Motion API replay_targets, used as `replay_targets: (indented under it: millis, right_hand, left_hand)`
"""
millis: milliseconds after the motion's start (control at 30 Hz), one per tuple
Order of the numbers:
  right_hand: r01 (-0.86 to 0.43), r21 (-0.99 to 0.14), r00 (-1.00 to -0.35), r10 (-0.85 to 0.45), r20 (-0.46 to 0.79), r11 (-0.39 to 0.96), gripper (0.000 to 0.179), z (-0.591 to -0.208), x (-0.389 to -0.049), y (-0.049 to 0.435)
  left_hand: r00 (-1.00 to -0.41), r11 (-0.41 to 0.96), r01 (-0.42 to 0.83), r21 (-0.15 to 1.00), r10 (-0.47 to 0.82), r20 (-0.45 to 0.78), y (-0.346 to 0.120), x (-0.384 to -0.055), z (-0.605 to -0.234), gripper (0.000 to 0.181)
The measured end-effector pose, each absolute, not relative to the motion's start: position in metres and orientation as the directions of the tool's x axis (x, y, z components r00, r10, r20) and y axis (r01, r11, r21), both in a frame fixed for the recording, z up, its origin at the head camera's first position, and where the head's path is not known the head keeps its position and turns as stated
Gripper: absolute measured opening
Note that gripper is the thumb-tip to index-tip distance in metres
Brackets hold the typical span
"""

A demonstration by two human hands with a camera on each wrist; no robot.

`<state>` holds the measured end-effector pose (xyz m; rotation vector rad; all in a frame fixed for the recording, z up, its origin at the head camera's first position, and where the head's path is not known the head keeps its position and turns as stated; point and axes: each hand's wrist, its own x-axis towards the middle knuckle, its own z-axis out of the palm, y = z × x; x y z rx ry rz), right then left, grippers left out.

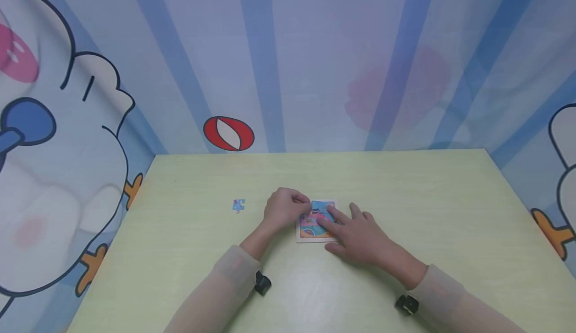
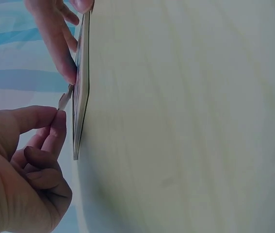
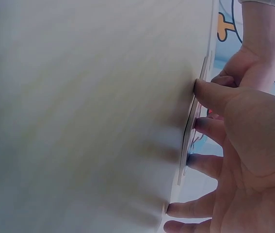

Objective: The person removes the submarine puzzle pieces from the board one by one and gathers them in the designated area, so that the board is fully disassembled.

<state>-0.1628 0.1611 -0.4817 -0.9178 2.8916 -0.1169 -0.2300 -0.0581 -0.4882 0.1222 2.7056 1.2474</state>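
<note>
A small jigsaw puzzle (image 1: 310, 231) in a pale frame lies flat on the table, its colourful picture partly covered by both hands. At its upper left, my left hand (image 1: 284, 208) pinches a puzzle piece (image 2: 65, 99) between thumb and fingertips; the left wrist view shows this piece tilted against the puzzle's surface. My right hand (image 1: 362, 234) is spread over the right side, with fingertips resting on the picture. In the right wrist view, the right thumb (image 3: 215, 94) touches the frame's near edge. A loose blue puzzle piece (image 1: 238, 205) lies left of the left hand.
The pale yellow-green table (image 1: 432, 198) reaches back to a blue striped cloth backdrop (image 1: 315, 63) with cartoon figures. Black wrist devices (image 1: 263, 283) sit under both sleeves.
</note>
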Motion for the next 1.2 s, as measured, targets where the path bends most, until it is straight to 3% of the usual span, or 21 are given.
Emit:
replay_targets:
  millis: [500, 833, 1200]
  right_hand:
    - [-0.561, -0.095, -0.816, -0.569, -0.102, 0.822, 0.066, -0.485, -0.163, 0.162]
    - [-0.551, -0.12, -0.82, -0.562, -0.107, 0.826, 0.066, -0.485, -0.163, 0.163]
    - [-0.565, -0.134, -0.812, -0.578, -0.082, 0.814, 0.065, -0.482, -0.161, 0.162]
  left_hand:
    - [-0.989, 0.607, 0.049, 0.793, 0.139, -0.044, -0.062, -0.227, -0.473, 0.011]
    - [-0.997, 0.608, 0.039, 0.793, 0.075, -0.009, -0.109, -0.226, -0.475, 0.009]
    - [-0.996, 0.682, -0.084, 0.727, -0.041, -0.077, -0.173, -0.229, -0.478, 0.016]
